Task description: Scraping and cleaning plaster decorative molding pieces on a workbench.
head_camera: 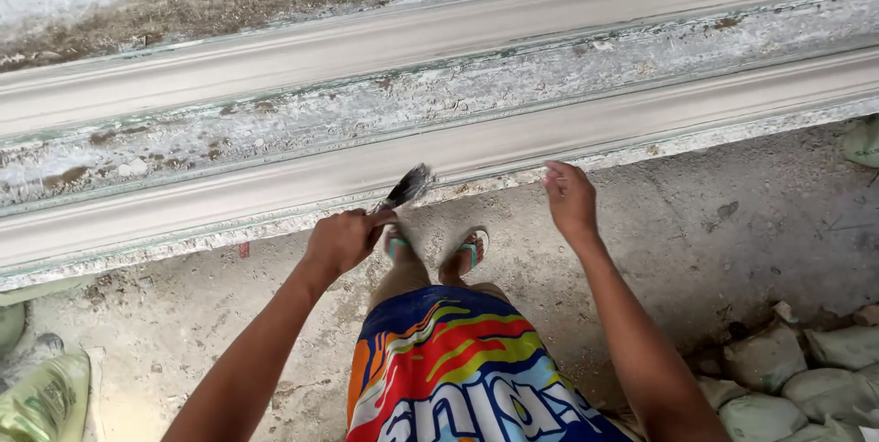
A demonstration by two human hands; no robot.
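The paintbrush (406,188) sits in my left hand (343,241), its dark bristle head resting on the near moulded strip (275,188) of the long casting in front of me. My fingers (380,219) are curled shut around the handle, which is hidden inside my fist, so only the ferrule and bristles show. I judge it a light tool with a stiff handle and a soft, floppy tip, possibly slick if it is wet. The best hold is low on the handle, close behind the bristles, where I have it now, so the tip goes where I point it.

My right hand (569,197) holds nothing. Its fingers are bent loosely together and hover just at the front edge of the same strip; I cannot tell whether they touch it.

The strip looks smooth and pale grey, like fresh plaster or cement, likely heavy as a whole but easily marked on the surface and brittle at the edges. A second such strip (458,30) runs parallel behind it, with a crusted, flaking worktop (320,117) between them.

Below, my feet in sandals (472,248) stand on a dusty concrete floor (732,222). Filled sacks (806,369) lie to my right, and a green sack (41,396) lies to my left.
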